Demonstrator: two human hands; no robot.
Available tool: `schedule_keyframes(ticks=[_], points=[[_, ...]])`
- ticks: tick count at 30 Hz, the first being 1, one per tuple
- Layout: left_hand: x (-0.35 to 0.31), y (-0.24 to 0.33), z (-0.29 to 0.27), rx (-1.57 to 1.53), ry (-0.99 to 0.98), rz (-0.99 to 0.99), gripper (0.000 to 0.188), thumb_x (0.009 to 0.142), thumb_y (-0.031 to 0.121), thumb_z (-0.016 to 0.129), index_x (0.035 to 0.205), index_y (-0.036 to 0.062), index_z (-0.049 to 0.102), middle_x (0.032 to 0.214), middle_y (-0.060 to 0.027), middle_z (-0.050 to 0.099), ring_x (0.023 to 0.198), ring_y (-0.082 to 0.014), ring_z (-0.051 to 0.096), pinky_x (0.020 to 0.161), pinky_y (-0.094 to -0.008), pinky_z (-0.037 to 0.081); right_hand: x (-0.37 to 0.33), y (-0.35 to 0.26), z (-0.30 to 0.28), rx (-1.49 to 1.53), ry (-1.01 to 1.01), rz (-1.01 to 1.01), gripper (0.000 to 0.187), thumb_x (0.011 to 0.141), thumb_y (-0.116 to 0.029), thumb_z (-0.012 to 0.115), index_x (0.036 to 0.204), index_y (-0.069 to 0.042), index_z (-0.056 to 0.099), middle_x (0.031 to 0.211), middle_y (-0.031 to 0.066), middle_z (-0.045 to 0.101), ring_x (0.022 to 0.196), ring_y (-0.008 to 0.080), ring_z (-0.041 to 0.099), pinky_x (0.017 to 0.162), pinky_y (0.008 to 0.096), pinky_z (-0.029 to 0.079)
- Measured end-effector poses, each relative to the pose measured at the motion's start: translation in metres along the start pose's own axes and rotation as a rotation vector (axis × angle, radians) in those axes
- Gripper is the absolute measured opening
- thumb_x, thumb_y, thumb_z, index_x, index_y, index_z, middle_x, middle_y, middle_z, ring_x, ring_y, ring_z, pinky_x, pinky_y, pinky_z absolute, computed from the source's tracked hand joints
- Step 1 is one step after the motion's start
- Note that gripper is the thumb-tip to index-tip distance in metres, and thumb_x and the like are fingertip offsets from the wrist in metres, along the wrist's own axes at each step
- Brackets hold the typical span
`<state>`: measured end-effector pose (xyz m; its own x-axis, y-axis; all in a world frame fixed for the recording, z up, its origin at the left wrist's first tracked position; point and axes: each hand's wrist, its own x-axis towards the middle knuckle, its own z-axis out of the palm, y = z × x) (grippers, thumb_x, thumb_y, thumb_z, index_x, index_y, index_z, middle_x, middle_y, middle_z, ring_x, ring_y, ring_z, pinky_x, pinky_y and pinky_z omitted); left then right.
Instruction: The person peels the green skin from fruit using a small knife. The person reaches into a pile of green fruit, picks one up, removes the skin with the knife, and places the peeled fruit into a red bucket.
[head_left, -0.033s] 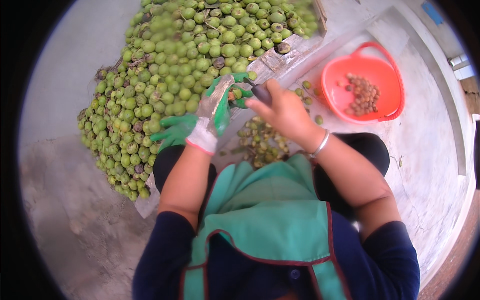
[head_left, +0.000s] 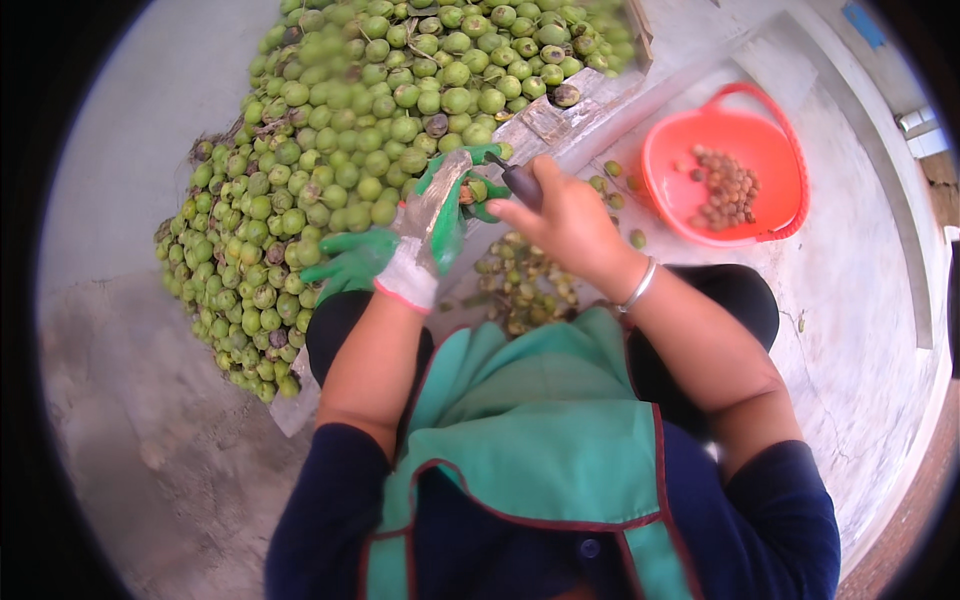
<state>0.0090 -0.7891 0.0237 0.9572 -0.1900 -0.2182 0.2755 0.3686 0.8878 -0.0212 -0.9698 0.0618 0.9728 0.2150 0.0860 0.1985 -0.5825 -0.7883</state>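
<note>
My left hand (head_left: 440, 205), in a green-and-white glove with a soiled, greyish back, is closed around a walnut (head_left: 472, 191). Part of its green husk is off and the brown shell shows. In my bare right hand (head_left: 572, 222), a dark-handled knife (head_left: 521, 186) is gripped, its tip close to the walnut and the gloved fingers. The blade's full shape is hard to make out. A loose green glove (head_left: 352, 258) lies by my left knee, against the heap. Cut husk pieces (head_left: 525, 285) are piled on the ground between my knees.
A large heap of green-husked walnuts (head_left: 300, 190) spreads ahead and to the left, beside wooden boards (head_left: 545, 122). At the right stands a red basket (head_left: 672, 160) with a raised handle, holding brown walnuts (head_left: 727, 188). Several green walnuts (head_left: 638, 239) lie near it.
My gloved left wrist has shifted very slightly to the right, and the knife tip has risen a little. Both hands keep their hold.
</note>
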Motion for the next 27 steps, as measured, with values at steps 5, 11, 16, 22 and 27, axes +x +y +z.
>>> schedule_keyframes(ticks=[5, 11, 16, 22, 27], points=[[0.005, -0.029, -0.013, 0.055, -0.026, 0.091, 0.030, 0.097, 0.020, 0.051, 0.121, 0.0019, 0.052, 0.086, -0.0004, 0.055, 0.071, -0.0076, 0.054, 0.064, -0.0245, 0.050, 0.004, -0.002, 0.004, 0.057, 0.043, -0.024, 0.045, 0.078, -0.035, 0.073, 0.096, 0.001, 0.051, 0.078, 0.0216, 0.064, 0.074, 0.0407, 0.064, 0.067, 0.0471, 0.050], [-0.012, 0.003, -0.005, 0.233, -0.318, 0.052, 0.038, 0.099, 0.028, 0.046, 0.128, 0.0033, 0.049, 0.090, -0.0019, 0.057, 0.074, -0.0099, 0.057, 0.068, -0.0247, 0.051, 0.007, 0.005, 0.011, 0.375, -0.126, 0.047, 0.031, 0.078, -0.023, 0.064, 0.094, 0.001, 0.053, 0.075, 0.0175, 0.061, 0.067, 0.0319, 0.061, 0.065, 0.0406, 0.049], [-0.010, 0.004, -0.001, 0.084, -0.118, 0.029, 0.045, 0.099, 0.034, 0.044, 0.131, 0.0027, 0.048, 0.086, -0.0044, 0.060, 0.072, -0.0143, 0.060, 0.063, -0.0280, 0.053, 0.012, 0.010, 0.005, 0.271, 0.008, 0.015, 0.023, 0.079, -0.019, 0.060, 0.093, -0.002, 0.052, 0.077, 0.0184, 0.060, 0.070, 0.0352, 0.061, 0.065, 0.0432, 0.049], [0.009, -0.016, -0.006, -0.152, -0.303, -0.089, 0.039, 0.098, 0.029, 0.042, 0.127, 0.0042, 0.051, 0.112, -0.0088, 0.063, 0.090, -0.0190, 0.063, 0.073, -0.0315, 0.054, 0.002, 0.018, -0.002, 0.113, 0.083, -0.136, 0.028, 0.077, -0.017, 0.069, 0.091, -0.006, 0.047, 0.078, 0.0173, 0.059, 0.078, 0.0396, 0.060, 0.069, 0.0458, 0.049], [0.045, -0.074, -0.028, -0.449, -0.303, -0.309, 0.033, 0.098, 0.029, 0.046, 0.121, 0.0078, 0.054, 0.110, -0.0035, 0.059, 0.097, -0.0178, 0.059, 0.085, -0.0337, 0.049, -0.010, 0.020, 0.004, 0.002, 0.151, -0.335, 0.027, 0.075, -0.018, 0.070, 0.089, -0.007, 0.050, 0.081, 0.0150, 0.057, 0.079, 0.0367, 0.058, 0.069, 0.0448, 0.047]])
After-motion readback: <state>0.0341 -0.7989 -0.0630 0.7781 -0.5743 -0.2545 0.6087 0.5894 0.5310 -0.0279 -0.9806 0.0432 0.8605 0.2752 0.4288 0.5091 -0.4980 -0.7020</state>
